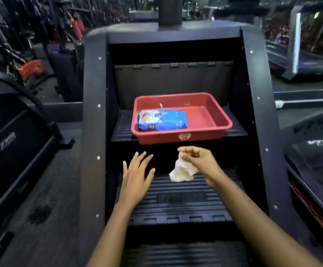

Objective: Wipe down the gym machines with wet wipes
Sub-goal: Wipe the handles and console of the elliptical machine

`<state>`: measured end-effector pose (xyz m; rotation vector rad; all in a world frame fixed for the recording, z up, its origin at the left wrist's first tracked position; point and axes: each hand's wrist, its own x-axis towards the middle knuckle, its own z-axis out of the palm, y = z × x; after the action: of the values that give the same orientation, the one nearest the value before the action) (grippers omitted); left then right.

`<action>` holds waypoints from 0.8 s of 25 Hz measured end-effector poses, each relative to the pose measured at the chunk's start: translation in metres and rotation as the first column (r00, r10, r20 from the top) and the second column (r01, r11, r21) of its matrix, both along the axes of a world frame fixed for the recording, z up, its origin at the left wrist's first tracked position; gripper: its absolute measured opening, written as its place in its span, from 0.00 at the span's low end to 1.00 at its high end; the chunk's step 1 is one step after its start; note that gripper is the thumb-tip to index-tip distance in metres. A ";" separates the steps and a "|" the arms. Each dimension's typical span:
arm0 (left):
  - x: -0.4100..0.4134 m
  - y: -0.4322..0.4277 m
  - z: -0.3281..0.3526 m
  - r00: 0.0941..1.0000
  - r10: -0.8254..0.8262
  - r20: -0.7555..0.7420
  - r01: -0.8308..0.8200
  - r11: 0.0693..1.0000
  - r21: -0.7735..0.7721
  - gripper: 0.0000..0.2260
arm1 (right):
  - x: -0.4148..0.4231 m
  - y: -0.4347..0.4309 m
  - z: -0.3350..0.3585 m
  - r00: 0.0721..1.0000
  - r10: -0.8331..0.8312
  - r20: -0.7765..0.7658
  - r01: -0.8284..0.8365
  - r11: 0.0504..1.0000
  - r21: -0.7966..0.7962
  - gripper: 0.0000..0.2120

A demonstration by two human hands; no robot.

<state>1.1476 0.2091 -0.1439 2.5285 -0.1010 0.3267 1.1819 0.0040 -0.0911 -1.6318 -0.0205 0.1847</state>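
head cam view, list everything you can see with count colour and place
stair machine: one, black, centre, straight ahead
steps: three in view, black and ribbed, inside the stair machine
tray: one, red, on the top step
wipes pack: one, blue and white, lying in the tray's left part
wipe: one, white and crumpled, hanging above the middle step
other machines: several, black, on both sides
left hand: open, fingers spread, over the middle step
right hand: pinches the wipe, just below the tray
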 end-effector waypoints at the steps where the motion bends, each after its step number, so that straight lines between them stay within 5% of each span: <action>1: -0.025 0.002 -0.015 0.998 0.017 -0.054 -0.017 1.000 -0.008 0.21 | -0.022 0.003 -0.013 1.000 0.012 -0.013 -0.012 0.999 -0.048 0.06; 10: -0.305 0.006 -0.099 0.874 0.237 -0.425 -0.233 0.971 0.061 0.22 | -0.216 0.021 -0.096 0.913 0.383 -0.142 -0.408 0.864 -0.294 0.06; 20: -0.639 -0.005 -0.076 0.474 0.665 -0.577 -0.668 0.698 0.257 0.22 | -0.426 0.108 -0.135 0.507 0.841 -0.191 -0.855 0.463 -0.232 0.08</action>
<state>0.5082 0.2040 -0.2204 2.4083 1.2008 -0.2763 0.7558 0.1122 -0.2265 -1.7878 -0.8462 1.0654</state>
